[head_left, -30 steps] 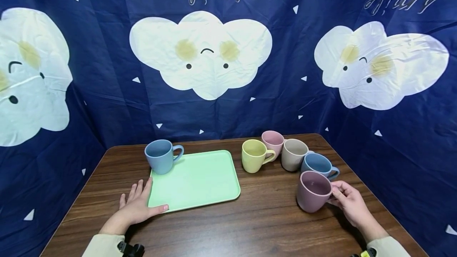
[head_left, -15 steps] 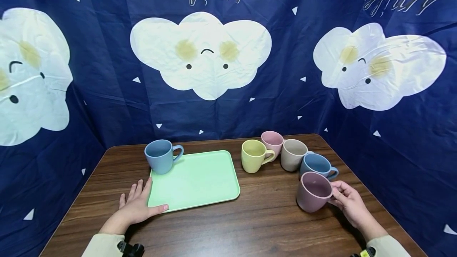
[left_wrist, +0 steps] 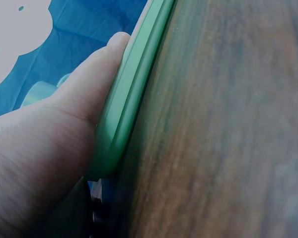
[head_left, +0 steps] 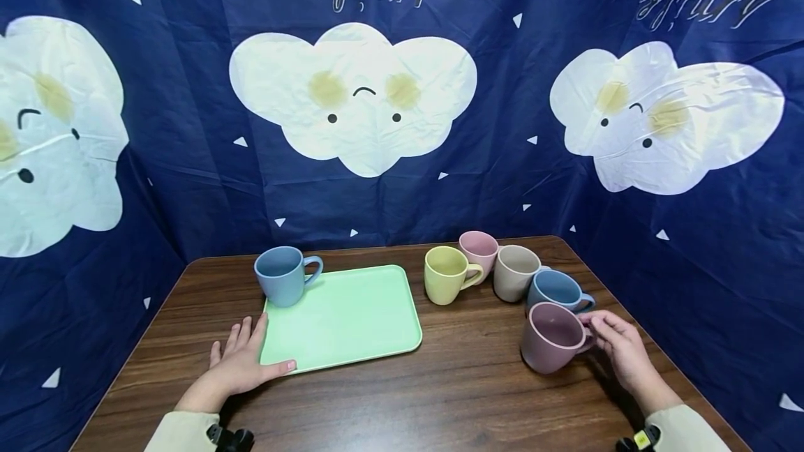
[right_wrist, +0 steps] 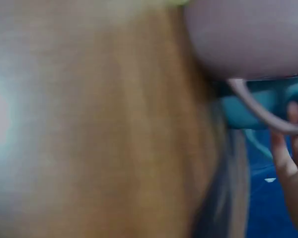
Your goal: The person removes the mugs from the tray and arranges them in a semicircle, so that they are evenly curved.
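Observation:
A mauve mug (head_left: 549,344) stands upright on the table at the right, its handle (right_wrist: 260,111) turned toward my right hand (head_left: 622,349). The right fingers are loosened beside that handle; contact is hard to tell. In the right wrist view, the hand (right_wrist: 295,173) is partly cut off by the frame. My left hand (head_left: 235,365) lies spread at the near left corner of a light green tray (head_left: 345,319). Its thumb rests along the tray's front rim (left_wrist: 131,84). A blue mug (head_left: 285,277) stands at the tray's far left corner.
Behind the mauve mug, another blue mug (head_left: 555,288), a grey-beige mug (head_left: 515,274), a pink mug (head_left: 479,246) and a yellow mug (head_left: 444,276) stand close together. The wooden table (head_left: 402,410) backs onto a blue cloth (head_left: 352,201) with cloud prints.
The right hand has loosened from the mauve mug's handle and shifted slightly up and right, leaving the handle more visible. The mug and the left hand have stayed put.

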{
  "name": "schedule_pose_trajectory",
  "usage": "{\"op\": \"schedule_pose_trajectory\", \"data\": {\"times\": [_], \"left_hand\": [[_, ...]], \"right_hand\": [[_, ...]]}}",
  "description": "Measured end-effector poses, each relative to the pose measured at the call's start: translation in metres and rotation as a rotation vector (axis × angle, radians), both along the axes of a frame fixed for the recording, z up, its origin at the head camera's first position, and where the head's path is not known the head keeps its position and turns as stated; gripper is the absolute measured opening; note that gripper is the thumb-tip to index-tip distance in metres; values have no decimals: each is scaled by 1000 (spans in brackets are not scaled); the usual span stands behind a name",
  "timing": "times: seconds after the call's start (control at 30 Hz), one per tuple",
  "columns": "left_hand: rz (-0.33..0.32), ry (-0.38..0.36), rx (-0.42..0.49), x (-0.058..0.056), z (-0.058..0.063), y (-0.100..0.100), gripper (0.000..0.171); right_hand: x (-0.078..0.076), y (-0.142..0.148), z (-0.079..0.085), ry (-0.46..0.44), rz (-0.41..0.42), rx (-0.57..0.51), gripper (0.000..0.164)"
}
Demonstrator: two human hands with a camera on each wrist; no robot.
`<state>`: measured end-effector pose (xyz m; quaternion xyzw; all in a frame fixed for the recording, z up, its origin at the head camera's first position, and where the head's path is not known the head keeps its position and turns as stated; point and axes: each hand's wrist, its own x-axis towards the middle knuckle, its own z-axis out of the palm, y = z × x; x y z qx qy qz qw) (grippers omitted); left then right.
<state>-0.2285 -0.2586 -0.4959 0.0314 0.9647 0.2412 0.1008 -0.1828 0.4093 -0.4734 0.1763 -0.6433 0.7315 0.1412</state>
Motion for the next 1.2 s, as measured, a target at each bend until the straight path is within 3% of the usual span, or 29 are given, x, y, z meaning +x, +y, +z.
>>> {"op": "schedule_pose_trajectory", "data": {"times": [0.13, 0.23, 0.4, 0.67, 0.87, 1.0, 1.2], "left_hand": [[-2, -4, 8, 0, 0, 0, 132], [-1, -8, 6, 0, 1, 0, 133], [2, -11, -3, -1, 3, 0, 133], [3, -14, 18, 0, -1, -1, 136], [3, 9, 35, -1, -7, -3, 138], [2, -8, 19, 1, 1, 0, 134], [5, -8, 26, -2, -4, -1, 135]], "right_hand": [[-9, -1, 24, 86, -133, -25, 27], [-18, -3, 43, 122, -171, -21, 26], [-38, -20, 73, 147, -172, -3, 25], [-73, -71, 109, 139, -113, 23, 23], [-96, -108, 123, 104, -82, 20, 20], [-108, -133, 124, 94, -57, -24, 18], [-117, -173, 125, 76, -25, -49, 18]]}}
